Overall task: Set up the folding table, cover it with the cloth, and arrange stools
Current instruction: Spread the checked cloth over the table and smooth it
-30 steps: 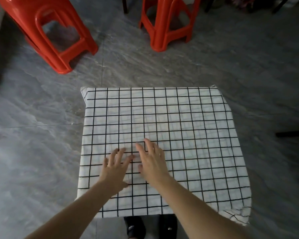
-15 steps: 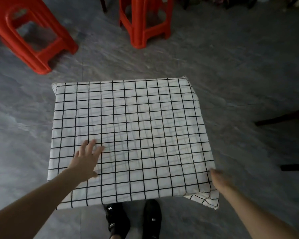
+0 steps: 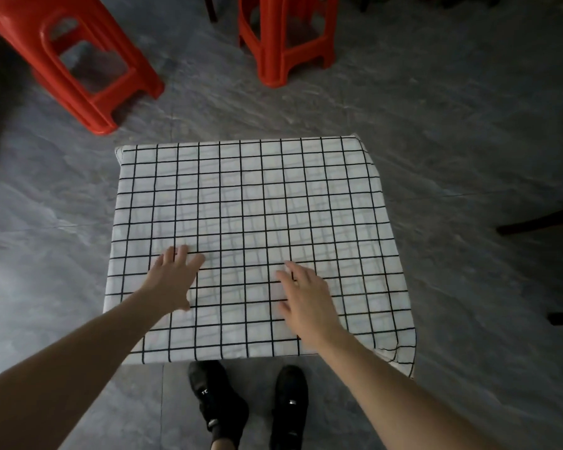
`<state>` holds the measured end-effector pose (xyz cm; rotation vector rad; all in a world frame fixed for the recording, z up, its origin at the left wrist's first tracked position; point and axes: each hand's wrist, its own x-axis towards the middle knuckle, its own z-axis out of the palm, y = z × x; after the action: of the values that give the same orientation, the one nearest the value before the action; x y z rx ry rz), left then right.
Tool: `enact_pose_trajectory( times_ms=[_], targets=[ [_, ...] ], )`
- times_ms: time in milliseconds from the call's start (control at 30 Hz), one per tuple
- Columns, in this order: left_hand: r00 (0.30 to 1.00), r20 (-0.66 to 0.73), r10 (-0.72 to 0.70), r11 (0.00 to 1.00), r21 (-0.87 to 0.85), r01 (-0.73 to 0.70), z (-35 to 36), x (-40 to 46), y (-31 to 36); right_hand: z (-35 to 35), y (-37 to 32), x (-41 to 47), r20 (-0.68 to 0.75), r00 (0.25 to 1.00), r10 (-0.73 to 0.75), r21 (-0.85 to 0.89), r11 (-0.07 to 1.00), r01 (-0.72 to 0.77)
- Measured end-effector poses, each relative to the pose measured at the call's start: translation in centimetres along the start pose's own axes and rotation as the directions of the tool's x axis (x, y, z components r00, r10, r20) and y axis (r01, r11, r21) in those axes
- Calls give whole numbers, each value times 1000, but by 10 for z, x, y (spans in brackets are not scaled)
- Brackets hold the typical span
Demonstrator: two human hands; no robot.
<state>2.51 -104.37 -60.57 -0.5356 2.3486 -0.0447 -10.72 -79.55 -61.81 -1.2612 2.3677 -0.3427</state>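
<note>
Head view: both hands flat on the checked cloth over the folding worktop.

The checked cloth [image 3: 251, 228] covers the small square worktop fully, its near right corner [image 3: 403, 355] hanging lower than the rest. The left hand [image 3: 173, 280] and right hand [image 3: 306, 293] lie palm-down on the cloth's near half, fingers straight and spread, so neither grip has hold of anything (they press, they do not pinch). Beyond the cloth's far edge stand two red plastic stools [image 3: 75, 56] [image 3: 286, 40], well apart from it on the grey floor [image 3: 452, 125]; black shoes [image 3: 218, 404] show just below its near edge. Likely risk: smoothing with uneven pressure could drag the cloth further toward that drooping corner and bare the opposite side, or a hard press could unsettle the light folding worktop.
</note>
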Motion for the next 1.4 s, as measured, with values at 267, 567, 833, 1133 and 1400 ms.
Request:
enact_pose_trajectory(
  times_ms=[267, 567, 833, 1133, 1400],
  targets=[
    [936, -330, 124, 897, -367, -248, 20, -22, 39, 31, -40, 5, 98, 990, 102, -62, 993, -96],
    [905, -376, 201, 833, -421, -360, 99, -57, 63, 33, -36, 7, 153, 984, 89, -115, 991, -72],
    [962, -274, 13, 871, -468, -146, 150, -120, -41, 26, -41, 13, 196, 972, 126, -164, 982, -94],
    [807, -69, -587, 408, -886, 221, 143, -117, -48, 34, -48, 4, 244, 954, 177, -146, 979, -145],
    [953, -302, -9, 855, -497, -150, 80, -65, 21, 37, -46, 3, 264, 948, 178, -117, 981, -152]
  ],
)
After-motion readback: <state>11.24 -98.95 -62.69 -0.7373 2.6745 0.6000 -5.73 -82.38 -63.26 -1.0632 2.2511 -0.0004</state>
